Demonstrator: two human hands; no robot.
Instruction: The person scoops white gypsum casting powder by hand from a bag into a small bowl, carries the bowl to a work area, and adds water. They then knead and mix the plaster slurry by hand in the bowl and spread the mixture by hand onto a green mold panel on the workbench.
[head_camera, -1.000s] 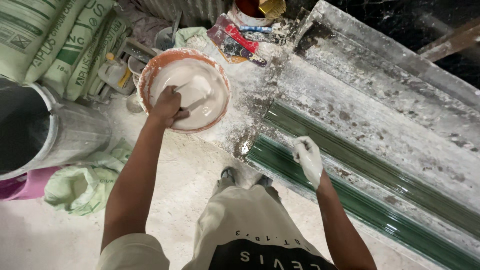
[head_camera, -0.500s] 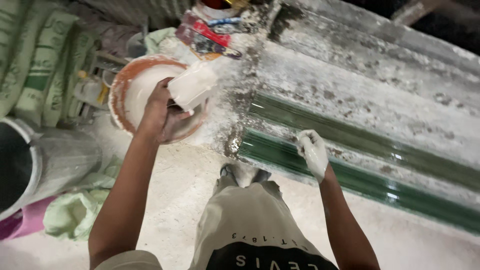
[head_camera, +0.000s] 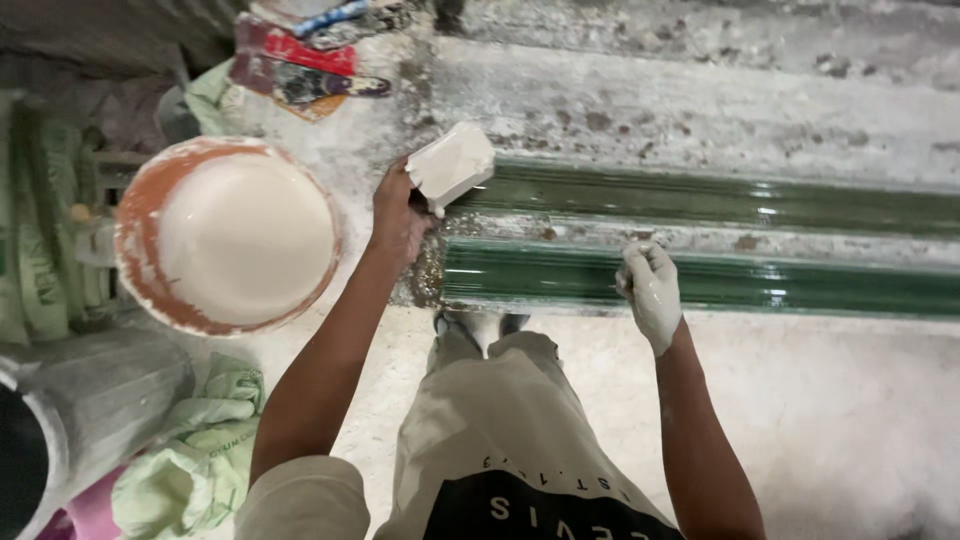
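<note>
My left hand (head_camera: 398, 212) holds a flat scraper (head_camera: 452, 165) loaded with white paste, at the left end of the upper green glossy strip (head_camera: 720, 200). My right hand (head_camera: 650, 288), coated in white paste, rests with fingers curled on the lower green glossy strip (head_camera: 800, 282). An orange-rimmed basin (head_camera: 150, 215) full of white paste stands on the floor to the left of my left arm. Between the two green strips runs a rough grey band (head_camera: 620, 235) of mortar.
Green and white sacks (head_camera: 30, 240) stand at the left edge. A grey bucket (head_camera: 90, 400) and crumpled green bags (head_camera: 190, 460) lie at lower left. Red and blue tools (head_camera: 300, 60) sit at the top. My knee and shoe (head_camera: 480, 325) are below the strips.
My left hand lifted the paste-loaded scraper out of the basin and carried it right to the upper green strip. My right hand stayed on the lower strip.
</note>
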